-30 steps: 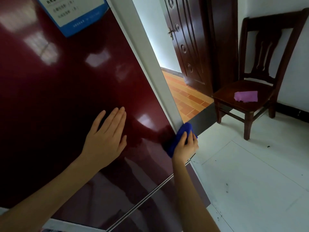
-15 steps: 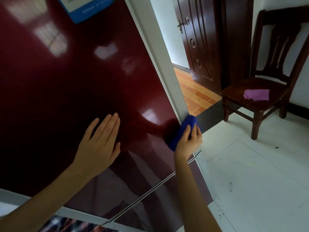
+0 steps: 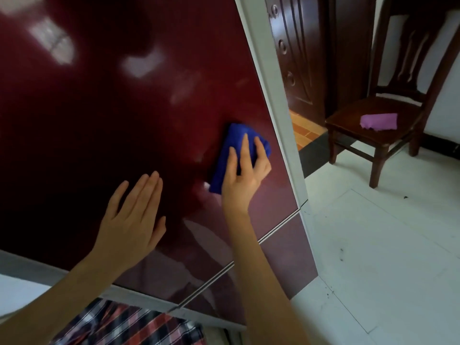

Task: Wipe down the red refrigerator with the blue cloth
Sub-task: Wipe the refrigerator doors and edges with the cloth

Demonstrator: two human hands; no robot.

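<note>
The glossy dark red refrigerator (image 3: 104, 115) fills the left and middle of the head view, its upper door above a thin seam. My right hand (image 3: 242, 175) presses a folded blue cloth (image 3: 230, 150) against the upper door, near its grey right edge. Fingers cover the cloth's lower right part. My left hand (image 3: 134, 220) lies flat on the door with fingers together, to the lower left of the cloth, holding nothing.
A dark wooden chair (image 3: 388, 130) stands on the white tiled floor at the right, with a purple cloth (image 3: 379, 121) on its seat. A dark wooden door (image 3: 298, 58) and an orange-tiled doorway lie behind the fridge's right edge. Plaid fabric (image 3: 129, 324) shows at the bottom.
My right hand has slid the blue cloth from the door's right edge leftward and up onto the red panel. My left hand stays flat on the door. The view has shifted downward.
</note>
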